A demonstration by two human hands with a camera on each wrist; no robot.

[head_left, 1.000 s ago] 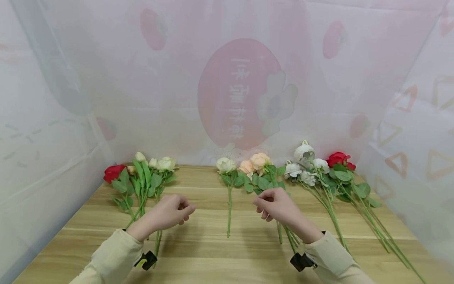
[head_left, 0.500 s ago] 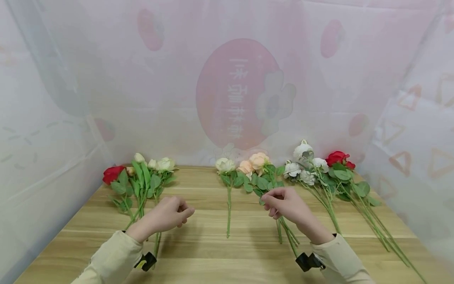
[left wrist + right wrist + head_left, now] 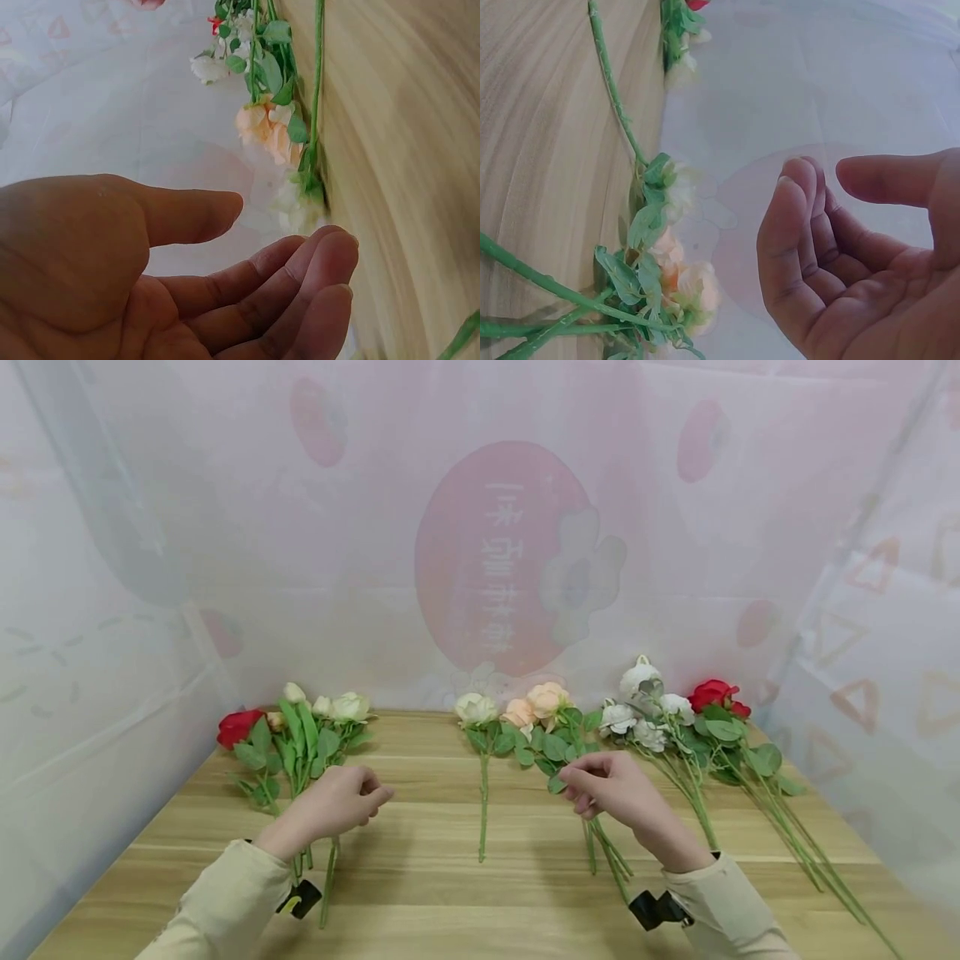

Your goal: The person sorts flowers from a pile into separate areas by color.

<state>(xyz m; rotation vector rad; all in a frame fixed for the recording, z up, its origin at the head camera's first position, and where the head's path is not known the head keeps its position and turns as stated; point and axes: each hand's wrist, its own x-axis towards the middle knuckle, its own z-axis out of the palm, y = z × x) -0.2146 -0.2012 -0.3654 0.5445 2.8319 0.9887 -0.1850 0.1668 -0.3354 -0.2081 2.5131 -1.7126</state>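
My left hand (image 3: 328,807) hovers over the left flower stems, its fingers loosely curled round nothing. The left wrist view shows a gap between the thumb (image 3: 196,215) and the other fingers. Behind that hand lie a red rose (image 3: 240,728), a closed pale bud (image 3: 295,692) and a cream rose (image 3: 350,706). My right hand (image 3: 619,800), bent loosely and holding nothing, hangs above the stems of the peach roses (image 3: 549,699), hiding part of them. Between the hands lies a single cream rose (image 3: 477,709) with a green stem.
White flowers (image 3: 651,735) and red roses (image 3: 715,695) lie at the right of the wooden table (image 3: 450,910), stems pointing toward the front. A printed cloth backdrop (image 3: 360,568) stands along the back, with cloth walls on both sides.
My right hand has moved to the right, away from the single cream rose. The left hand has shifted slightly left. The flowers lie where they were.
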